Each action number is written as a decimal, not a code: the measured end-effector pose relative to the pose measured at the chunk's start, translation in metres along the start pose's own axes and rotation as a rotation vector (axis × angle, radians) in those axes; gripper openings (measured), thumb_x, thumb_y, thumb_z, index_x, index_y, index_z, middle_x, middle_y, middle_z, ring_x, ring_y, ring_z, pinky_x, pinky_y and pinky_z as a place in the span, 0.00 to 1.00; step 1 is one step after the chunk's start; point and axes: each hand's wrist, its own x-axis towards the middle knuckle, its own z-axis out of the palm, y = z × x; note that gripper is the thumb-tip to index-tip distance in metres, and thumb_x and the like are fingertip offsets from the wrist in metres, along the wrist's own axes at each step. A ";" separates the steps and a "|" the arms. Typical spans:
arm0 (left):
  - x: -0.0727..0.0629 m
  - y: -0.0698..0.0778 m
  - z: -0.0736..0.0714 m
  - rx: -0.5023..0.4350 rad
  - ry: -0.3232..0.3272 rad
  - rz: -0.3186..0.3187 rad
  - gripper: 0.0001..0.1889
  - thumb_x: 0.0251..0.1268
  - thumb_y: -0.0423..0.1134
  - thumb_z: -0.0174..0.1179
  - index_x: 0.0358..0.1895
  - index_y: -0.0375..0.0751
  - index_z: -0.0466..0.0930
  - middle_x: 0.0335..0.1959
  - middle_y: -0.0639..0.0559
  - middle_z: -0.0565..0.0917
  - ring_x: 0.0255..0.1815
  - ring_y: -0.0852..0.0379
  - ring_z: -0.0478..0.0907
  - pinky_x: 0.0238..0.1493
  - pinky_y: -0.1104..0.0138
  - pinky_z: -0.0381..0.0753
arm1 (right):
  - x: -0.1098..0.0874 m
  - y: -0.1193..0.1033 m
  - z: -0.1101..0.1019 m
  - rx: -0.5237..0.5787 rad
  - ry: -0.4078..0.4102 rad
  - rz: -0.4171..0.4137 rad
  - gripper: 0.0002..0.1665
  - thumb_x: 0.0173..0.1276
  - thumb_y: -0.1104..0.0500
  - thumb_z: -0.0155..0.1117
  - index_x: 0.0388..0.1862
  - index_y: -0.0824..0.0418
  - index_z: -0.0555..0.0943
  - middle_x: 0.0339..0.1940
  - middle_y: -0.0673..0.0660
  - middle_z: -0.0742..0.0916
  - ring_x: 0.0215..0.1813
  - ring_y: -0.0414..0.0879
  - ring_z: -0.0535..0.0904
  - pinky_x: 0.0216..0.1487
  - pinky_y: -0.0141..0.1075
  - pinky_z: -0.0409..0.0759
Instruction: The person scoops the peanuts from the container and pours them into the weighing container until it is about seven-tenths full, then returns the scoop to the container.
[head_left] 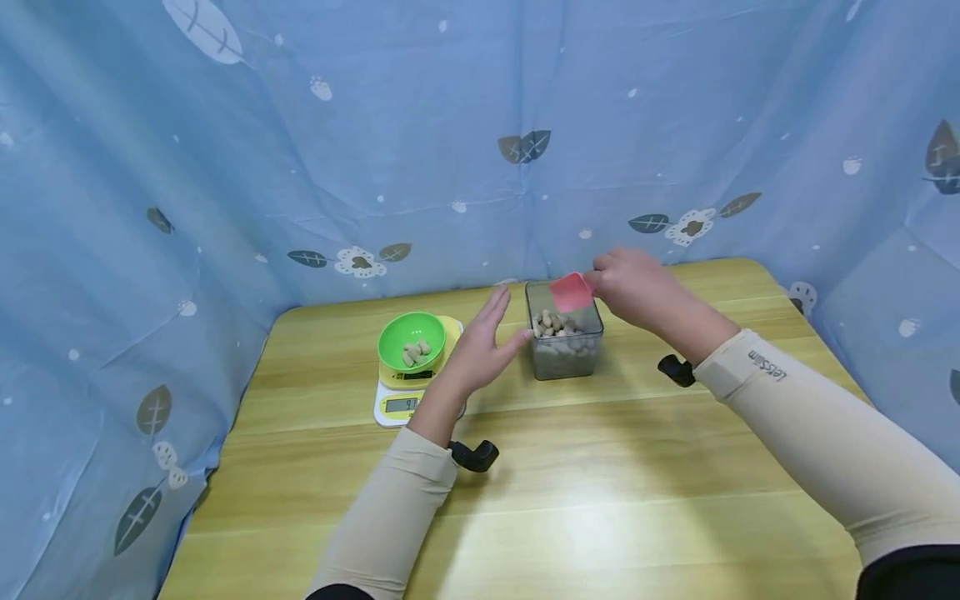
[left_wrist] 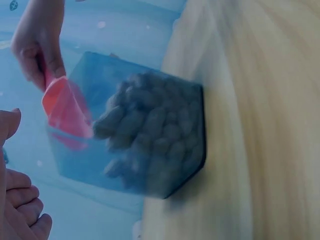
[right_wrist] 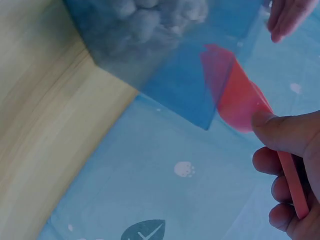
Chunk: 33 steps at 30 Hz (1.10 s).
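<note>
My right hand (head_left: 637, 287) grips the handle of a pink scoop (right_wrist: 235, 95), thumb along its top. The scoop's bowl (left_wrist: 70, 110) dips into the upper part of a clear square container (head_left: 566, 358). Peanuts in their shells (left_wrist: 155, 120) are heaped inside it, lower than the scoop. My left hand (head_left: 483, 350) is held beside the container's left side, fingers extended and thumb apart, with nothing in it. In the left wrist view, part of the left hand (left_wrist: 22, 205) shows at the lower left edge.
Left of the container, a green bowl (head_left: 397, 333) with several peanuts (head_left: 416, 352) sits on a yellow and white kitchen scale (head_left: 386, 408), its display lit. Everything stands on a wooden table (head_left: 600, 500). A blue patterned curtain (head_left: 420, 150) hangs along the table's back and sides.
</note>
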 end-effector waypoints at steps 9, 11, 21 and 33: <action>0.004 -0.003 0.021 -0.017 -0.029 -0.007 0.42 0.70 0.64 0.50 0.80 0.50 0.48 0.81 0.63 0.45 0.81 0.52 0.47 0.78 0.53 0.53 | 0.013 -0.010 0.013 -0.139 -0.205 -0.039 0.12 0.52 0.75 0.72 0.37 0.65 0.88 0.33 0.60 0.86 0.37 0.54 0.80 0.37 0.43 0.83; 0.005 -0.002 0.022 -0.011 -0.033 -0.002 0.41 0.71 0.64 0.49 0.80 0.51 0.47 0.81 0.63 0.45 0.81 0.52 0.47 0.78 0.53 0.53 | 0.015 -0.012 0.015 -0.166 -0.254 -0.035 0.13 0.52 0.74 0.73 0.37 0.65 0.88 0.35 0.59 0.86 0.38 0.53 0.80 0.39 0.43 0.83; 0.008 -0.001 0.030 -0.004 -0.033 0.026 0.37 0.74 0.60 0.47 0.80 0.51 0.48 0.80 0.67 0.41 0.80 0.53 0.48 0.78 0.54 0.54 | 0.020 -0.019 0.022 -0.214 -0.346 -0.015 0.14 0.50 0.71 0.76 0.38 0.63 0.88 0.38 0.58 0.87 0.41 0.52 0.80 0.43 0.42 0.83; 0.012 0.004 0.031 0.002 -0.024 0.030 0.37 0.73 0.60 0.47 0.79 0.54 0.49 0.81 0.62 0.46 0.80 0.53 0.51 0.77 0.54 0.57 | 0.020 -0.011 0.030 -0.139 -0.333 -0.042 0.12 0.52 0.71 0.75 0.37 0.63 0.88 0.37 0.58 0.88 0.41 0.53 0.80 0.44 0.43 0.82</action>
